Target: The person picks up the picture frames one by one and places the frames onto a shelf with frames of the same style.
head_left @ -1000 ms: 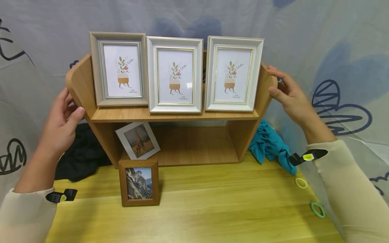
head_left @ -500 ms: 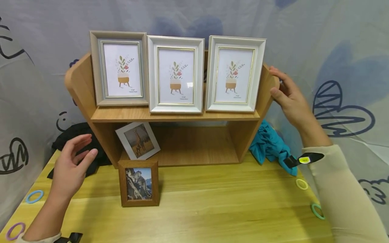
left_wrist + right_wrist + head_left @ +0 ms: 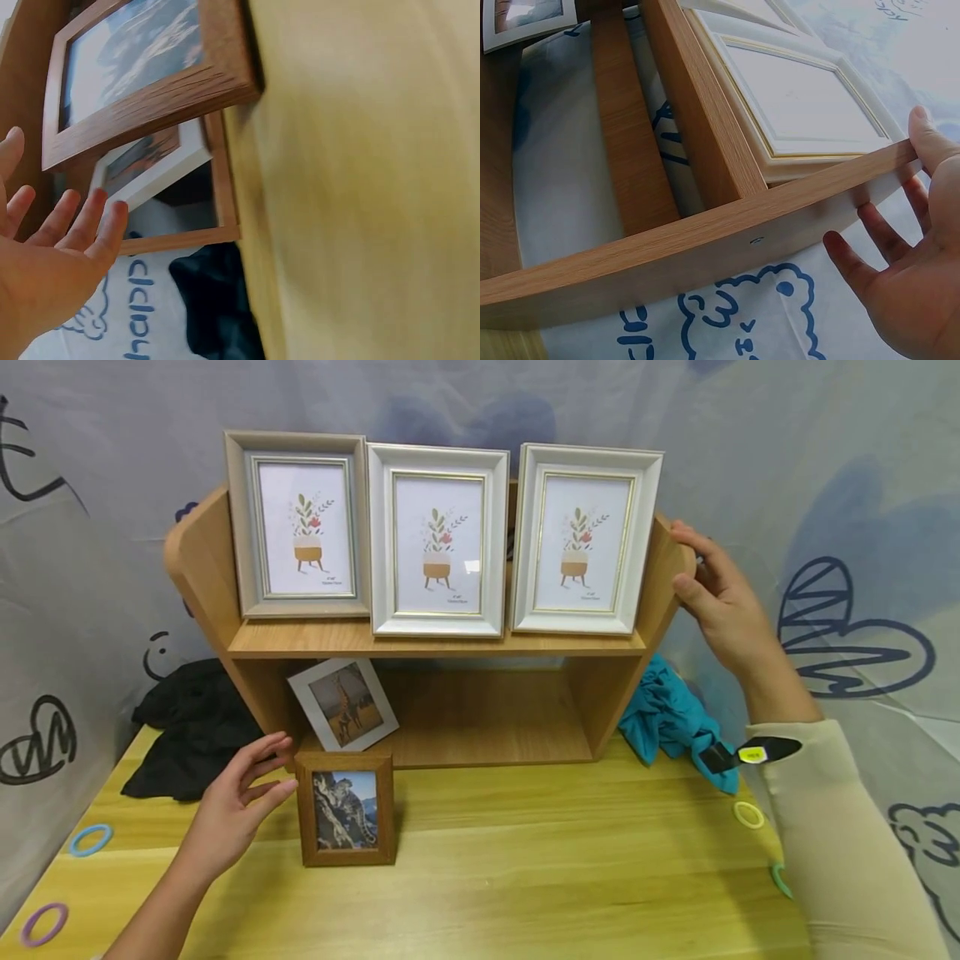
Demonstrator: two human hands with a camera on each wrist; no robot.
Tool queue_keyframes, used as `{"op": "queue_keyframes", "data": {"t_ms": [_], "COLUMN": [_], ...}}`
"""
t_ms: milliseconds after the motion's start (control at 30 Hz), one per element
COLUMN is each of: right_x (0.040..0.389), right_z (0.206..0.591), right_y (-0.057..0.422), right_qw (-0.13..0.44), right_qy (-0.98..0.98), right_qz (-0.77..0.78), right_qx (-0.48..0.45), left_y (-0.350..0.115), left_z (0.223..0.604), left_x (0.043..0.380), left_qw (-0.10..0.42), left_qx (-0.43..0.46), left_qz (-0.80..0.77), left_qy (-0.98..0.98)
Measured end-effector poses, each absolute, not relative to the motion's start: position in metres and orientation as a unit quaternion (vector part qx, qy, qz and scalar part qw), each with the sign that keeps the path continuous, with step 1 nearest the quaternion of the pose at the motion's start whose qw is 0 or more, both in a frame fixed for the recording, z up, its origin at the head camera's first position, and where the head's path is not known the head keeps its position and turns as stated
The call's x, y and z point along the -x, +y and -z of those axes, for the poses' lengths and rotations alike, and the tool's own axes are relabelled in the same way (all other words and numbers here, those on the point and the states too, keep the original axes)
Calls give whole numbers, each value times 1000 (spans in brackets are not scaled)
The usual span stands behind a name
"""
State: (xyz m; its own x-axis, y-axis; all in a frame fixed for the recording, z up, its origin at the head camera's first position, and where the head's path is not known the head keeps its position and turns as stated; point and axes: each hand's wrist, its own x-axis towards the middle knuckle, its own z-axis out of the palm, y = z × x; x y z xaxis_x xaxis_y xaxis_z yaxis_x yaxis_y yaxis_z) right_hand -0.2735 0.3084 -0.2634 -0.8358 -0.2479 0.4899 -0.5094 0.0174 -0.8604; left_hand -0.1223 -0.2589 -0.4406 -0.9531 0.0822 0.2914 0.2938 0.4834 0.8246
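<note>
A two-tier wooden shelf [image 3: 435, 648] stands on the table. My right hand [image 3: 723, 610] holds the upper end of its right side panel, thumb on the front edge, fingers against the outer face in the right wrist view. Left of a brown wooden picture frame [image 3: 386, 810] with a leopard picture is my left hand [image 3: 232, 814], fingers spread and holding nothing; the thumb tip comes close to the frame, and I cannot tell whether they touch. Behind, a white picture frame [image 3: 371, 731] with a giraffe picture leans tilted in the lower tier.
On the upper tier stand a beige frame [image 3: 232, 527], a white frame [image 3: 382, 543] and another white frame [image 3: 648, 543]. Black cloth [image 3: 187, 727] lies left, teal cloth [image 3: 660, 710] right. Rings, such as a blue ring [image 3: 71, 842], lie along both table sides.
My left hand has let go of the shelf's left side panel and moved down and right to the brown picture frame. The right hand stays on the shelf.
</note>
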Motion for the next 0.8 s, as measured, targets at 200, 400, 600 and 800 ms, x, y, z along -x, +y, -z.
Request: {"op": "queue_keyframes", "data": {"t_ms": [200, 400, 600, 800], "right_x": [273, 274, 274, 273], "right_z": [262, 262, 262, 263], "right_y": [309, 309, 309, 309], "right_qw": [103, 101, 102, 101], "right_qy": [-714, -714, -717, -716], "right_qz": [-638, -640, -638, -640], "right_qx": [-268, -266, -261, -259], "left_y": [-259, -260, -260, -262], "left_z": [452, 455, 460, 465], "left_x": [122, 123, 124, 125], "left_qw": [37, -21, -35, -39], "left_qx": [103, 93, 105, 113], "left_qz": [524, 524, 519, 527], "left_qy": [-845, -847, -848, -842]}}
